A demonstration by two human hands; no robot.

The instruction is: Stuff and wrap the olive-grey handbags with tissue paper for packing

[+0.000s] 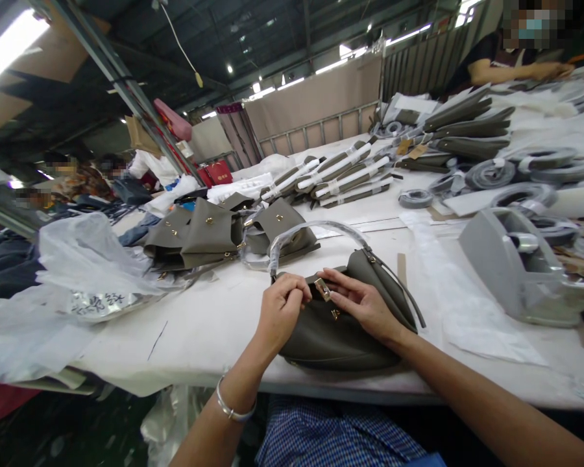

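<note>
An olive-grey handbag (335, 340) lies on the white-covered table close to my body. Its handle (316, 227), wrapped in clear plastic, arches up behind my hands. My right hand (363, 301) pinches a gold metal clasp (323, 290) at the bag's top opening between thumb and fingers. A second small gold fitting (335, 314) sits on the bag's front just below. My left hand (286, 305) is closed at the left of the clasp, its fingertips curled by the opening; whatever they grip is hidden.
More olive-grey bags (207, 237) stand behind to the left, beside crumpled clear plastic (92, 256). Bundled straps and panels (340, 172) lie further back. A grey tape dispenser (511, 272) stands at the right, near rolled strips (491, 174). A co-worker (506, 61) sits at the far right.
</note>
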